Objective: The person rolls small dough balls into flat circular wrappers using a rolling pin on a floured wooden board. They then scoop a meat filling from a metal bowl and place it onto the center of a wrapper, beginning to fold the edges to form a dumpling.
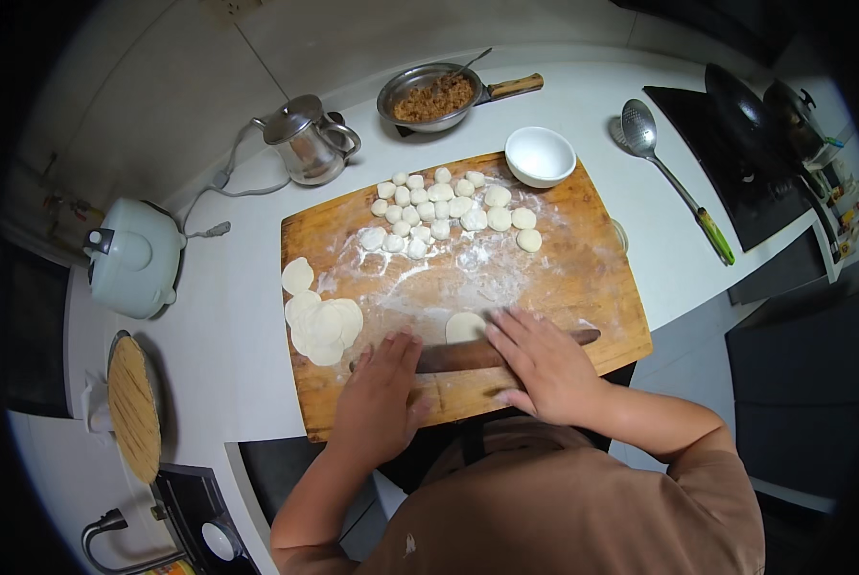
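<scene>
A dark wooden rolling pin (pixel 458 357) lies crosswise near the front of the floured cutting board (pixel 545 278). My left hand (pixel 382 388) rests over its left end, fingers stretched forward across it and thumb on the near side. Over the right part of the pin lies my right hand (pixel 542 364), palm down with fingers extended. A thin round dough wrapper (pixel 465 327) sits against the pin's far side, between my hands; its near edge is hidden. Overlapping rolled wrappers (pixel 324 326) are piled at the board's left edge. Several small dough pieces (pixel 439 211) dusted with flour cover its far part.
A white bowl (pixel 540 158) stands on the board's far right corner. Behind are a pan of brown filling (pixel 434 99) and a metal kettle (pixel 310 144). A rice cooker (pixel 137 259) is left; a skimmer (pixel 674 177) and black cooktop (pixel 722 163) are right.
</scene>
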`<state>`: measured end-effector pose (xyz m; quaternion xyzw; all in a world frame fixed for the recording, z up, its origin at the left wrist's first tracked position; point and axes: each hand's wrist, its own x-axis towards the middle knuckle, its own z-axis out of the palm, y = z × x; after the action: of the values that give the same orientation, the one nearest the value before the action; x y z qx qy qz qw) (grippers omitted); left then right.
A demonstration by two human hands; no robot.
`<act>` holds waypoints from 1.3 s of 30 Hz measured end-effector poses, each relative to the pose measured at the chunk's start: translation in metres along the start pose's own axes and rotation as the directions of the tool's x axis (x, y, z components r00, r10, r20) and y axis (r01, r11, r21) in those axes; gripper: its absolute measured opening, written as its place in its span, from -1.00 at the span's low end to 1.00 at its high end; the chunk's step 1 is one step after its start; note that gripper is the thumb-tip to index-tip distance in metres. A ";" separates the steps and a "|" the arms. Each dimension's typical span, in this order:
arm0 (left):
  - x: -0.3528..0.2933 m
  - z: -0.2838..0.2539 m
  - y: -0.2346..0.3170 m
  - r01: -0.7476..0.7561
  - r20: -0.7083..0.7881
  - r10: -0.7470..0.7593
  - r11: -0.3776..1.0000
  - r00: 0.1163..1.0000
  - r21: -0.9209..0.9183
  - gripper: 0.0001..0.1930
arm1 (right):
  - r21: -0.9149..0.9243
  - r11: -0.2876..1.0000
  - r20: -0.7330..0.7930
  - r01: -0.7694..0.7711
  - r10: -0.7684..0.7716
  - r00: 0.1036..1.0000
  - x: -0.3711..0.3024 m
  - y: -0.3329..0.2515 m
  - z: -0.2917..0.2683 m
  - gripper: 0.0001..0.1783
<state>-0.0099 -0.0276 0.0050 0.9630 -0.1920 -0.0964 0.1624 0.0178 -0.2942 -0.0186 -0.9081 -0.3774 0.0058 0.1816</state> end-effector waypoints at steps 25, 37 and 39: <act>-0.002 0.022 -0.006 0.025 -0.128 -0.010 0.993 0.992 0.117 -0.29 | 0.046 0.998 -0.153 0.047 -0.039 0.987 0.015 -0.005 0.012 -0.41; 0.019 0.019 -0.018 0.095 -0.181 -0.081 0.993 0.980 0.068 -0.23 | -0.006 1.000 -0.124 0.011 -0.012 0.992 0.033 0.006 0.009 -0.23; -0.008 0.024 -0.011 0.092 -0.113 -0.085 0.994 0.990 0.055 -0.21 | -0.005 0.996 -0.028 0.087 -0.088 0.996 0.018 -0.007 0.000 -0.20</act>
<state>-0.0197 -0.0211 -0.0198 0.9789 -0.1426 -0.0442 0.1395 0.0260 -0.2773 -0.0142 -0.8910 -0.4142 -0.0157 0.1854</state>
